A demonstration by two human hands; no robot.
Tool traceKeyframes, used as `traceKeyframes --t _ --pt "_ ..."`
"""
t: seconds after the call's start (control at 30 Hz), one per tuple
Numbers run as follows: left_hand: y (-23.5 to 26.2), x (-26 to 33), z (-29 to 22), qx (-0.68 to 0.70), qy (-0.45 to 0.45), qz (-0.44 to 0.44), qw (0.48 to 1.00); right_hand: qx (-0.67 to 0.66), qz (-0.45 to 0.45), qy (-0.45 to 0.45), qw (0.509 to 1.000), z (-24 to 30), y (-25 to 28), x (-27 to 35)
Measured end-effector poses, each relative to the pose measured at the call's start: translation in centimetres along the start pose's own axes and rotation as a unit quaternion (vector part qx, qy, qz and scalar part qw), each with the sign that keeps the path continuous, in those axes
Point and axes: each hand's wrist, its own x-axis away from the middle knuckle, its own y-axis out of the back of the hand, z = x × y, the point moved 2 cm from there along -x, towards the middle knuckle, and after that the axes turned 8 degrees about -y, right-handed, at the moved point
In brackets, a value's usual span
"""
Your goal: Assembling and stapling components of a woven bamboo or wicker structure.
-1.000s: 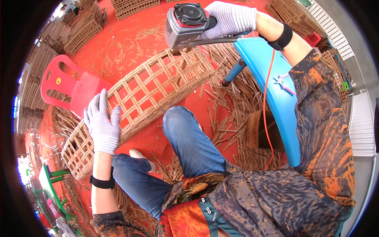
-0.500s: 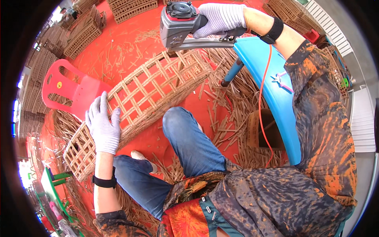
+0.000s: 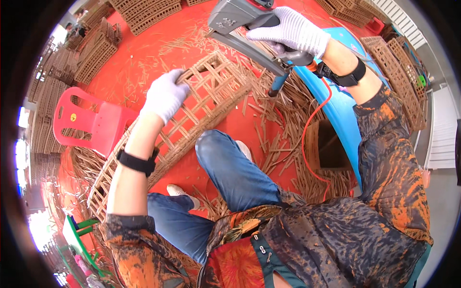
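Note:
A long woven lattice basket (image 3: 218, 103) lies slantwise before me, its far end near the middle of the view. My left hand (image 3: 165, 95), in a white striped glove, rests on its upper edge; the fingers look bent over the rim, with their tips partly hidden. My right hand (image 3: 295, 32), gloved alike, grips the handle of a grey and black pneumatic stapler (image 3: 245, 48). The tool is raised beyond the basket's far end, apart from it. A red-orange air hose (image 3: 307, 127) runs down from its rear.
A red plastic chair (image 3: 96, 120) stands at the left, by the basket. On the right is a blue table (image 3: 331, 110), with an open cardboard box (image 3: 312, 144) beneath. Loose strips (image 3: 269, 144) litter the red floor. Stacked woven baskets (image 3: 144, 14) stand at the back.
My left hand has slid along the basket's edge, away from me and to the right. My right hand has lifted and tilted the stapler, moving it slightly right.

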Motion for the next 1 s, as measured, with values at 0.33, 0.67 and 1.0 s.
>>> traceKeyframes --t 0.33,0.67,1.0 --pt "-1.1 -5.0 0.7 -0.062 0.052 0.068 0.994 0.026 -0.013 -0.05 0.998 -1.7 -1.7 5.0" --pt "3.9 6.1 1.3 0.007 -0.055 -0.025 0.998 0.096 -0.01 0.046 0.994 -5.0 -2.9 7.7" --pt "0.3 21.7 7.7 -0.315 -0.075 -0.153 0.934 0.138 0.048 0.06 0.987 -5.0 -3.6 8.3"
